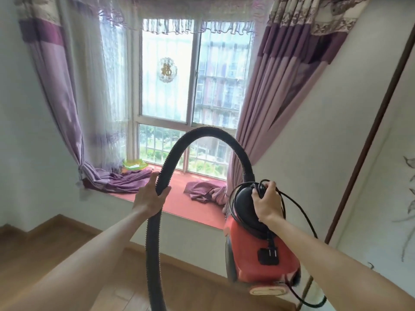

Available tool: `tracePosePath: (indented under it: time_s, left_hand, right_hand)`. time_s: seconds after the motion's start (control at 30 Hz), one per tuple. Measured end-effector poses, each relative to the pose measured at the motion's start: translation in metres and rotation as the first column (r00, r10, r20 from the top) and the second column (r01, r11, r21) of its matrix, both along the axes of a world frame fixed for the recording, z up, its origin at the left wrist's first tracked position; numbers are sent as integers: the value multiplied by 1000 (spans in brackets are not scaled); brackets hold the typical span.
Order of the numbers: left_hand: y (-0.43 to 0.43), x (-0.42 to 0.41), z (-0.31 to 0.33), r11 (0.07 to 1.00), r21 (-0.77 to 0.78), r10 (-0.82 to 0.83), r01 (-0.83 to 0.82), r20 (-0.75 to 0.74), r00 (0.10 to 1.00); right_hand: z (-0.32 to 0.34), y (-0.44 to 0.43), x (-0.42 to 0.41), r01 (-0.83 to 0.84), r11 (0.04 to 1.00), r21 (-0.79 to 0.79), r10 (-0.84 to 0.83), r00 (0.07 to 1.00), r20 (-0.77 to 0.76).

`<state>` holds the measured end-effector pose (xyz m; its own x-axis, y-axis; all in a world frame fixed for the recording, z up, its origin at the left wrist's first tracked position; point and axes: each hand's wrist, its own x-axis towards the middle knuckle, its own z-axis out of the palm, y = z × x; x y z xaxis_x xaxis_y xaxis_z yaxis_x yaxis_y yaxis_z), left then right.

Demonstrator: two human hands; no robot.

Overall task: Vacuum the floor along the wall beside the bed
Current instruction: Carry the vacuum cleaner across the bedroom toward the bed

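Observation:
A red vacuum cleaner (pixel 260 250) with a black top hangs in the air at the lower right. My right hand (pixel 267 202) grips its top handle together with loops of the black power cord (pixel 298 209). Its plug rests against the red body. A black ribbed hose (pixel 203 133) arches up from the vacuum's top and comes down at the centre. My left hand (pixel 149 197) is wrapped around that hose where it descends. The hose's lower end runs out of the bottom of the frame. No bed is visible.
Ahead is a bay window with a red-covered sill (pixel 179 198), purple curtains (pixel 67 97) piled on it and a green object (pixel 134 164) at its left. Wooden floor (pixel 67 232) lies below. A white wall with a dark-framed sliding door (pixel 368 142) stands to the right.

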<state>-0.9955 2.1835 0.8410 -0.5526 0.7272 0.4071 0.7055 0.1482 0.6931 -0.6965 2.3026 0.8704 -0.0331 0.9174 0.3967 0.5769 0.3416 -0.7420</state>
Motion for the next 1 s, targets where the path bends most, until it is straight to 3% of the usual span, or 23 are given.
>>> tracePosePath:
  time_s: [0.4,0.77,1.0]
  left_hand:
    - [-4,-117,-15,959,-26,284,-283,62,957]
    - [61,-211,-19,812,1,580,-583,100,808]
    - [69,-223,-15,701,-4,711,-713,80,699]
  right_hand:
    - [-20,94,-174,-306,952,-32,306,952,11]
    - [-13,198,-335,-598,795,-98,604,796,43]
    - [-21,230,-376,-700,712,-59,701,713,16]
